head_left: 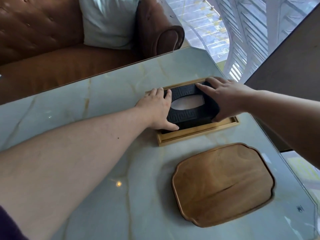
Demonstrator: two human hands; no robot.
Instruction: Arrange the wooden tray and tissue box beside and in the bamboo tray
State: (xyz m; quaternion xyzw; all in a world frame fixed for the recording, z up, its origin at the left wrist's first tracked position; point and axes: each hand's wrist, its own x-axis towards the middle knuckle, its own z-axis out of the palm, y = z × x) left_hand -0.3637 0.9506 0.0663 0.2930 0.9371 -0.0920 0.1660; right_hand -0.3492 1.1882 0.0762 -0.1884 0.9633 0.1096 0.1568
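A black tissue box (pixel 186 113) with a carved pattern and an oval opening sits inside the light bamboo tray (pixel 187 135) at the far right of the table. My left hand (pixel 155 110) grips the box's left end and my right hand (pixel 223 99) grips its right end. Whether the box rests fully on the tray floor is hard to tell. A brown wooden tray (pixel 223 184) with scalloped corners lies flat on the table just in front of the bamboo tray, with a narrow gap between them.
The pale marble table (pixel 86 104) has its right edge close to both trays. A brown leather sofa (pixel 43 40) with a white cushion (pixel 107 21) stands behind the table. A window and a dark wooden frame (pixel 285 63) are at the right.
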